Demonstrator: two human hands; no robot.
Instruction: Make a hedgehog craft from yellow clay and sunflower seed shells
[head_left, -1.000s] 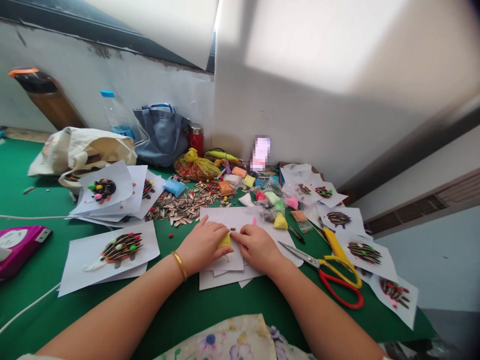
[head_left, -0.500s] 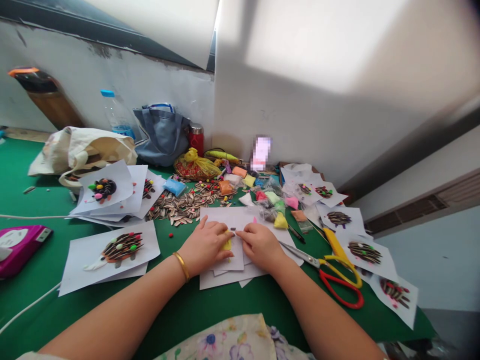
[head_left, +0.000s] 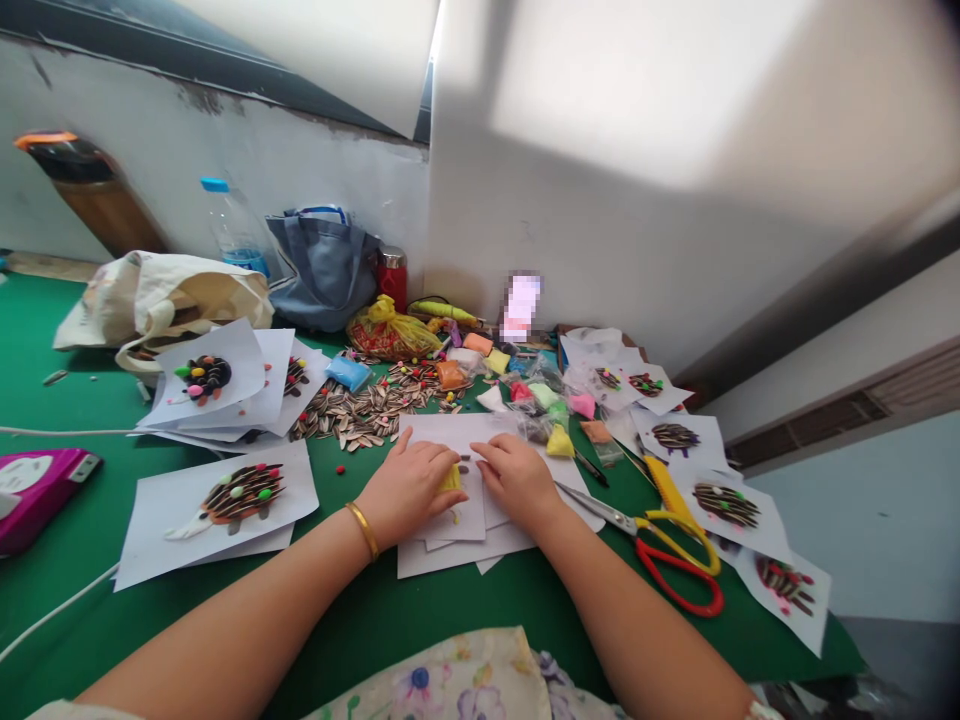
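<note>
On a white paper sheet (head_left: 472, 520) in front of me lies a flat yellow clay shape (head_left: 451, 480), partly covered by my left hand (head_left: 411, 488). That hand rests over the paper, its fingers stretched out and the thumb apart along the clay's near side. A small dark piece, seemingly a seed (head_left: 464, 458), lies at the clay's upper right edge. Just right of it is my right hand (head_left: 519, 482), low over the sheet, fingers loosely extended and apart with nothing visible in them. Its palm side is hidden.
Sunflower seeds (head_left: 356, 410) are heaped beyond the paper, beside bagged coloured clay (head_left: 559, 440). Scissors (head_left: 637, 525) lie right of my right hand, near a yellow cutter (head_left: 667, 487). Finished hedgehog pictures (head_left: 161, 505) flank both sides. A purple tape dispenser (head_left: 45, 500) sits far left.
My right hand has loosened from a closed pinch beside the seed, and its fingers are now apart. A pink bit near its knuckles no longer shows. The left hand barely moved.
</note>
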